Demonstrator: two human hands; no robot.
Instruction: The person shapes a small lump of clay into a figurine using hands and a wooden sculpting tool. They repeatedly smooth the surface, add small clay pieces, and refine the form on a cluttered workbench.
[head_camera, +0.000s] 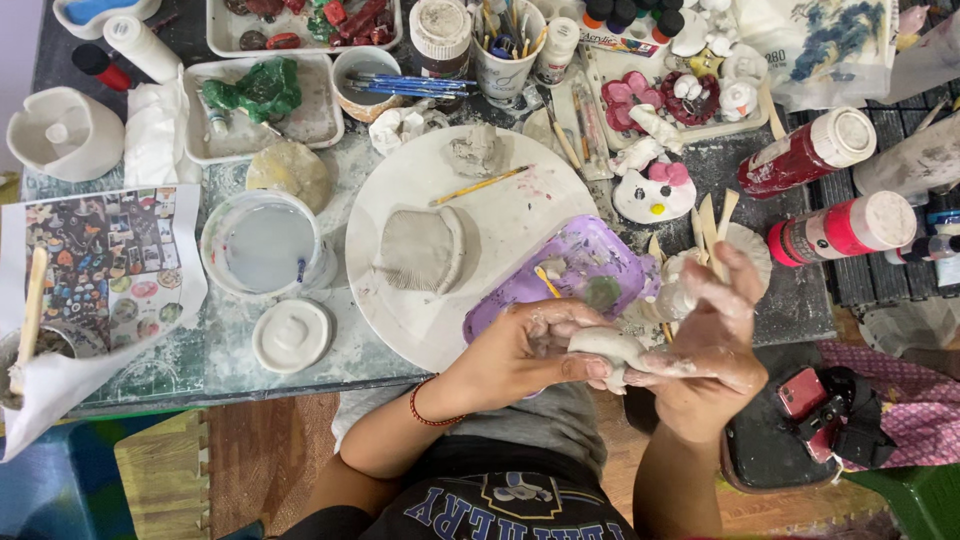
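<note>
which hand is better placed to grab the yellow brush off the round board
Left, probably. The left hand is on the clay lump's board side, nearer the yellow brush; the right hand cups it farther away.

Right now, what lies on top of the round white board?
A grey clay slab, a clay lump and a yellow brush lie on the board. The purple tray covers its right edge.

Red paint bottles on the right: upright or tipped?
Tipped. Both red paint bottles lie on their sides on the table, white caps pointing right.
</note>
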